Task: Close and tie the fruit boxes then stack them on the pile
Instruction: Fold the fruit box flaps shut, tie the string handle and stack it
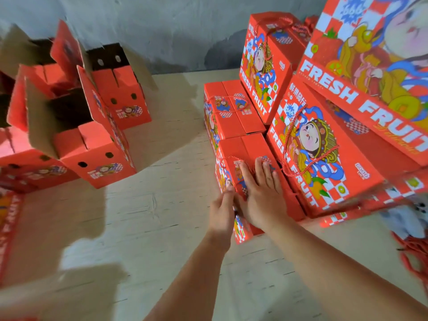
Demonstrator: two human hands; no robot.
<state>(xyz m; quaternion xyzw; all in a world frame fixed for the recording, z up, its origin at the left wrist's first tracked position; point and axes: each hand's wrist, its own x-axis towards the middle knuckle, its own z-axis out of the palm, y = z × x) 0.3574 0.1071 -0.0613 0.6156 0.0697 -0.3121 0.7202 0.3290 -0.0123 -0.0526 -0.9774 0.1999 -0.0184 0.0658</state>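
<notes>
From my head view, I judge I am at the stacking step: a closed, tied box (pixel 250 181) sits on the floor at the front of the pile (pixel 324 147). My right hand (pixel 260 195) lies flat on its top, fingers straight, holding nothing. My left hand (pixel 222 205) presses its left side, fingers straight too. Next I should square it against the pile, then fetch an open box (pixel 92 147), well left of the pile.

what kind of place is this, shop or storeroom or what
Probably a packing or storage room, not a shop: closed fruit boxes stacked against a bare concrete wall, open boxes waiting on a floor laid with cardboard.
</notes>
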